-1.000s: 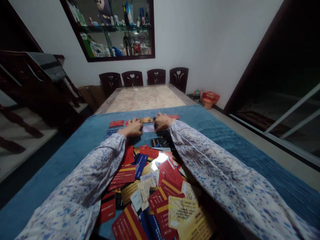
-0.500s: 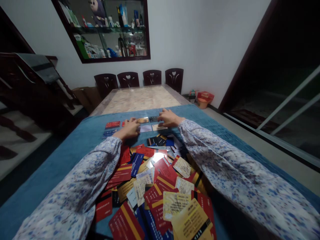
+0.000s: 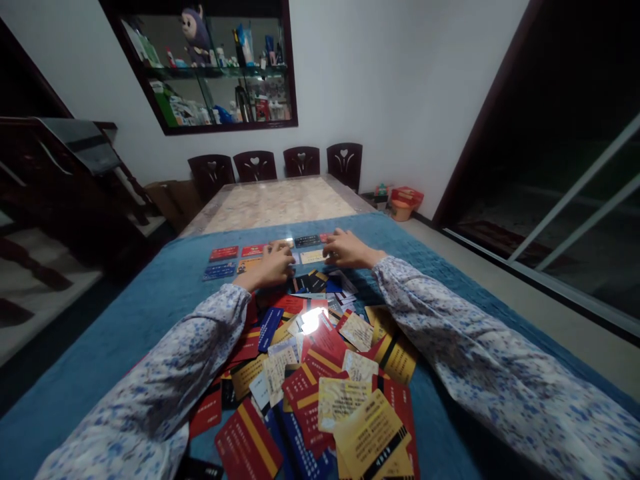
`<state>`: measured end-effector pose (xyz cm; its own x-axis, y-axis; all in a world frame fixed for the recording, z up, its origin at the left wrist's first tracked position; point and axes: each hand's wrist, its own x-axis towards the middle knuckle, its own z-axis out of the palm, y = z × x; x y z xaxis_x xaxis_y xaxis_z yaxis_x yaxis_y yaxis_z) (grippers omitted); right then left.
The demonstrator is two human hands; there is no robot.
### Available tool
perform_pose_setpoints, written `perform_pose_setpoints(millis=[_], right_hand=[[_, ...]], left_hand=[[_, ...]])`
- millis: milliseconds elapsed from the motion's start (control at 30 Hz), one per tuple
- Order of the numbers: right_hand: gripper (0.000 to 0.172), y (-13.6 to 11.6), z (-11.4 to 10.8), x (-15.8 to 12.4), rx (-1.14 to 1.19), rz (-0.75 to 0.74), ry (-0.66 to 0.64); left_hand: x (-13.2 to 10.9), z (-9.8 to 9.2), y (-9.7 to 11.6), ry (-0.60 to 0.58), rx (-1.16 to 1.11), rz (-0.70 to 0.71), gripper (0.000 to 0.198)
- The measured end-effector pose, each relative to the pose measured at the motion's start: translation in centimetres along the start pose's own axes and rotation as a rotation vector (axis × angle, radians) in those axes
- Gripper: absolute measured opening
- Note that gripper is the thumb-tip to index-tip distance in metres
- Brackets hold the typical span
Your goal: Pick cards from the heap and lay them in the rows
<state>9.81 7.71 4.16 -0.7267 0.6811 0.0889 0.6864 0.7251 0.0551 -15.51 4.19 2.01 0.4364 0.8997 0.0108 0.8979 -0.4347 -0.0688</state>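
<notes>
Cards lie in two rows on the blue cloth, among them a red card (image 3: 224, 253), a blue card (image 3: 219, 271), a black card (image 3: 307, 241) and a cream card (image 3: 312, 257). My left hand (image 3: 274, 265) rests over the middle of the rows, fingers apart and partly covering cards. At the right end, my right hand (image 3: 345, 249) has its fingers spread beside the cream card, with a red card partly visible behind them. Nearer me, a loose heap of red, gold, blue and black cards (image 3: 330, 360) overlaps between my forearms.
The blue cloth (image 3: 150, 300) covers the near part of a marble-patterned table (image 3: 285, 197). Dark chairs (image 3: 345, 163) stand at its far end. Beyond them is a wall cabinet (image 3: 230, 127); an orange bucket (image 3: 401, 208) sits on the floor at right.
Both hands have shifted a little to the right. More of the left-hand cards shows, including an orange one, and the cream card is uncovered. The camera view has shifted slightly.
</notes>
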Motion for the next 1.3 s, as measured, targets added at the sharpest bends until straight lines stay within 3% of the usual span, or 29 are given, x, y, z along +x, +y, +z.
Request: perform_pose_setpoints(millis=[200, 467, 1300], right_hand=[[0.028, -1.4, 0.8, -0.1, 0.040, -0.031, 0.009], [0.028, -3.2, 1.5, 0.4, 0.074, -0.045, -0.019], [0.028, -2.9, 2.2, -0.4, 0.077, -0.031, -0.041]], left_hand=[[0.1, 0.2, 0.9, -0.077, -0.034, -0.009, 0.025], [-0.2, 0.7, 1.7, -0.050, -0.123, -0.004, 0.022], [1.9, 1.7, 3.1, -0.034, -0.260, -0.067, 0.020]])
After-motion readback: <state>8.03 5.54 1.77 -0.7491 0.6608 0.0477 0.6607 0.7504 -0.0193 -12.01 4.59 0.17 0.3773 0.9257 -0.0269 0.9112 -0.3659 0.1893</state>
